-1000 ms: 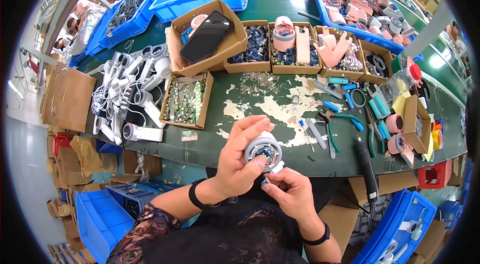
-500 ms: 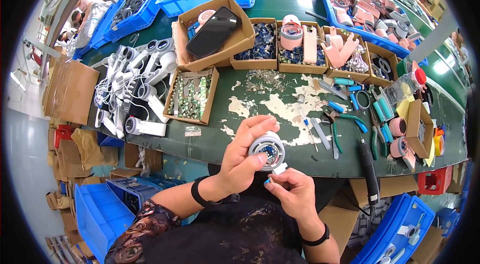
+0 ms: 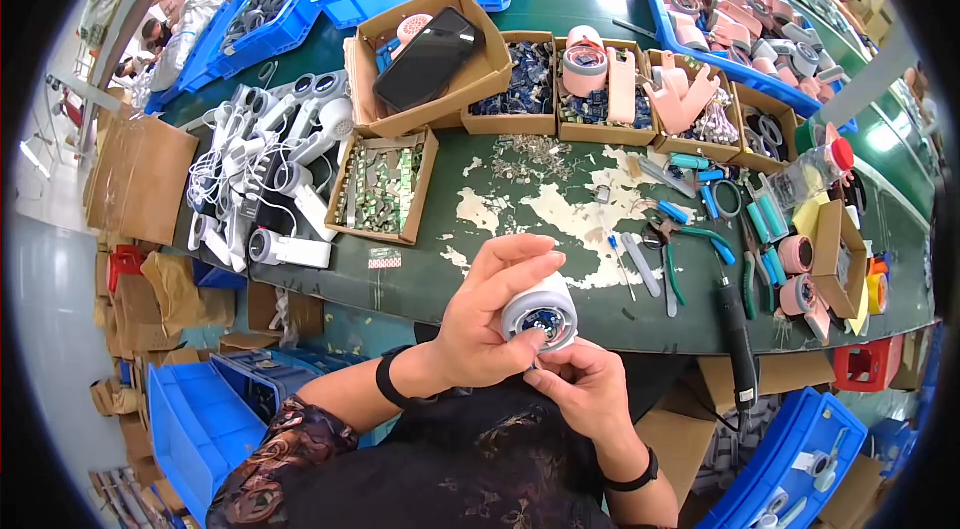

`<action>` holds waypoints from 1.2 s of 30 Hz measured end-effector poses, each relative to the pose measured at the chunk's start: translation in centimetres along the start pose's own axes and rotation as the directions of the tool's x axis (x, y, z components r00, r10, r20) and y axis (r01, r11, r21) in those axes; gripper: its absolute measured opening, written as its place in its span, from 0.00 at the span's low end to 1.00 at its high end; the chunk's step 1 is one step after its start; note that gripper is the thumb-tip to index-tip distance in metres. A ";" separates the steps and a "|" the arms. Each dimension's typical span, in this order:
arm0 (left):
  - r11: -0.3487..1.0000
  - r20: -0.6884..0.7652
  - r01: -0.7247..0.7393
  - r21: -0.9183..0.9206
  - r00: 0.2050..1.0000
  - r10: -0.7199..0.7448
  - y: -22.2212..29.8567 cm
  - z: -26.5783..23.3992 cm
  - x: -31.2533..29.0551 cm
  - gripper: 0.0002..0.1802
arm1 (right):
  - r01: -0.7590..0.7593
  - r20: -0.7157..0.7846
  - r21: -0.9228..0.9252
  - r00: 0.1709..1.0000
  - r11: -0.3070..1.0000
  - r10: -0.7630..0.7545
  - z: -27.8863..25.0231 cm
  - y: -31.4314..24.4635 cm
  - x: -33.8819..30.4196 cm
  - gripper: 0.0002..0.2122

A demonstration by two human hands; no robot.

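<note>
Above the table's near edge my left hand (image 3: 470, 329) is closed around a white, round fan housing (image 3: 550, 291) with a grey rim. Its open end is tilted toward me, and a small blue circuit board (image 3: 540, 320) shows inside, with my left thumb at its lower edge. Close below the rim, my right hand (image 3: 592, 391) has thumb and fingers pinched together. A tiny bit of blue shows by those fingertips; the rest of what they hold is hidden.
Pliers (image 3: 670, 264), a grey stick (image 3: 640, 264) and a black-handled powered screwdriver (image 3: 738, 349) lie to the right. White handheld fans with cables (image 3: 300, 189) are heaped at left. Farther back are cardboard boxes of circuit boards (image 3: 520, 79) and a black phone (image 3: 428, 59).
The housing has tipped and shifted slightly down and right, so its white side shows more. The white stub below it and most of the blue piece are now hidden. Both hands remain closed.
</note>
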State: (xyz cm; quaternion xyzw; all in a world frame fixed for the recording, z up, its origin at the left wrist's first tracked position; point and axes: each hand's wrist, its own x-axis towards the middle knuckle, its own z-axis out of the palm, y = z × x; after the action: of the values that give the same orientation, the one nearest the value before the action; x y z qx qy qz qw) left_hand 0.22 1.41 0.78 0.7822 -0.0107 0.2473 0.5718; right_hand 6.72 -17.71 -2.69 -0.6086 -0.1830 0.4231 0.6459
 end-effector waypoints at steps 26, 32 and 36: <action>0.915 -0.057 0.135 -0.379 0.984 -0.169 -1.0 0.9 -0.1 0.35 | 0.061 0.057 -0.228 0.997 0.972 -0.049 -0.4 -2.0 -0.6 0.15; 0.597 -0.112 0.237 -0.767 0.866 -0.488 -1.5 1.1 -1.9 0.28 | 0.230 -0.548 0.103 0.825 0.968 -0.137 -4.1 2.2 -4.2 0.05; 0.530 -0.052 0.282 -0.800 0.847 -0.529 -2.5 1.0 -2.2 0.27 | 0.473 -0.771 0.582 0.580 0.661 0.263 -10.3 5.7 -6.8 0.13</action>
State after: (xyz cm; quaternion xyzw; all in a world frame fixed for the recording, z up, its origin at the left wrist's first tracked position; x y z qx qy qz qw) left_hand -0.61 0.78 -2.55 0.3986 0.1532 0.1885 0.8844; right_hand 8.69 -29.97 -8.13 -0.3985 0.2795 0.0899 0.8689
